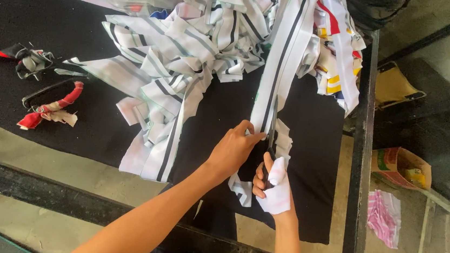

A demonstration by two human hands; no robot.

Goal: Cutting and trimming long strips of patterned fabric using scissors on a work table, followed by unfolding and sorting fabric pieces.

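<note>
The left hand (232, 149) pinches the near end of a long white strip with dark stripes (284, 55), fingers closed on its edge. Just right of it, the right hand (273, 186), partly wrapped in white cloth, is closed around what appears to be dark scissors (270, 147), though the blades are hard to make out. The strip runs far, up into a heap of striped fabric pieces (188, 53) on the black table cover (27, 33). A second pair of scissors with red-wrapped handles (47, 106) lies at the left. The step looks like cutting along the strip; next calls for keeping it taut.
</note>
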